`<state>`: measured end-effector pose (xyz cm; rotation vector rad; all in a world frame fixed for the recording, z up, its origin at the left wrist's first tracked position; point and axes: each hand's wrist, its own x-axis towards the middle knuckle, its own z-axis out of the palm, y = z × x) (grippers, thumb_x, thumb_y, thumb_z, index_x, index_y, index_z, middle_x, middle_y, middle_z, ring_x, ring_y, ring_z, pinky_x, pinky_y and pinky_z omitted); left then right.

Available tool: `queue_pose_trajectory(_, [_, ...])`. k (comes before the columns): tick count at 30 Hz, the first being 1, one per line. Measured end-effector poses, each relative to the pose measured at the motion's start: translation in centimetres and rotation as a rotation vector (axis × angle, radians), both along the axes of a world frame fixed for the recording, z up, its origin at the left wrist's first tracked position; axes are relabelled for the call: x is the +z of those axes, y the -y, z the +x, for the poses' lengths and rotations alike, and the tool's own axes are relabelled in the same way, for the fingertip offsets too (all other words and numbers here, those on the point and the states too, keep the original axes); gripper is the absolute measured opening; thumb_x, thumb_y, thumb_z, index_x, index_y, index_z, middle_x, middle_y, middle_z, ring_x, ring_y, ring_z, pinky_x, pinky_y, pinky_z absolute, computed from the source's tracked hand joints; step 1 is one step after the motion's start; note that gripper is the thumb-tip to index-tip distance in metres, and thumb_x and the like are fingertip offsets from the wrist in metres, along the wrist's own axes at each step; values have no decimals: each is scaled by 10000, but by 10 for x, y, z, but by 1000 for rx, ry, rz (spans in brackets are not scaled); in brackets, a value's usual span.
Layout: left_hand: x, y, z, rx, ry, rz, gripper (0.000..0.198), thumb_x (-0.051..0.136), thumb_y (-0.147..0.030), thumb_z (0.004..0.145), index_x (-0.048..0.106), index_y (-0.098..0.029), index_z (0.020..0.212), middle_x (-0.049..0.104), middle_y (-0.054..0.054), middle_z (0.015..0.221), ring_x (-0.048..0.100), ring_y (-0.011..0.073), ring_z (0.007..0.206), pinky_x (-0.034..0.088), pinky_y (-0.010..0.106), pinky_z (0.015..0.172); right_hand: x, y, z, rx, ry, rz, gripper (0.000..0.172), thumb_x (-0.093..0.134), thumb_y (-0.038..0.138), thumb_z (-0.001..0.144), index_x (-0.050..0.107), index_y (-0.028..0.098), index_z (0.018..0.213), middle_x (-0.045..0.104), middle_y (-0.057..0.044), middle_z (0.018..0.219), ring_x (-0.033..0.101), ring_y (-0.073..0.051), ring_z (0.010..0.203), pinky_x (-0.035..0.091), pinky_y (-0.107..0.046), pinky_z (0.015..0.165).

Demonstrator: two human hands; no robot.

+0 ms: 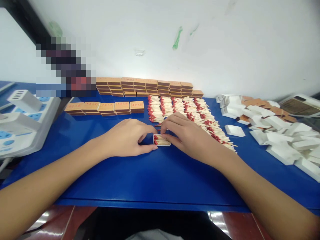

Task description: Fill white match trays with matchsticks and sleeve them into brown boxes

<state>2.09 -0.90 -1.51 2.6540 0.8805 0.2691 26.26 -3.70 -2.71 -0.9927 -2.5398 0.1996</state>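
Note:
A small white matchbox tray [162, 145] lies on the blue table, with red-headed matches [160, 141] side by side in it. My left hand [130, 137] holds the tray's left end between thumb and fingers. Bent over the tray from the right, my right hand [183, 130] has its thumb and fingertips closed on the matches at its upper side; exactly what is pinched is partly hidden. Just beyond and under my right hand, loose matches [175, 105] lie in several rows, heads mostly to the left.
Closed matchboxes [107, 108] form a row at the left, and stacked matchboxes [145, 85] line the wall. White empty trays [282, 133] heap at the right with orange sleeves [257, 102] and a phone [300, 105]. A power strip [47, 123] with plugs occupies the left edge.

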Motion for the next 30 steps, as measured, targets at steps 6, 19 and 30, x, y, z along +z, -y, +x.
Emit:
queue_pose_trajectory(6, [0,0,0,-6,12,-8,229,712,-406,923,780,-216,1032,615,-55,641,540,105,561,306,267,548,1,-1,4,-61,18,-28,48,650,156,1011,623,192,993,686,-98,1051,612,-279,1067,501,-399,889])
queue_pose_trajectory(19, [0,2,-3,-30,11,-37,267,731,-437,898,775,-235,1067,603,-67,637,542,106,566,335,278,564,-9,-14,11,-189,144,46,153,584,204,1040,673,167,921,662,-131,978,561,-304,1002,487,-455,895])
queue_pose_trajectory(30, [0,-1,-1,34,-2,11,263,714,-458,919,775,-214,996,615,-55,642,546,116,572,330,279,556,6,4,5,-62,96,23,129,566,205,1055,628,183,944,641,-117,1060,538,-288,1056,481,-452,959])
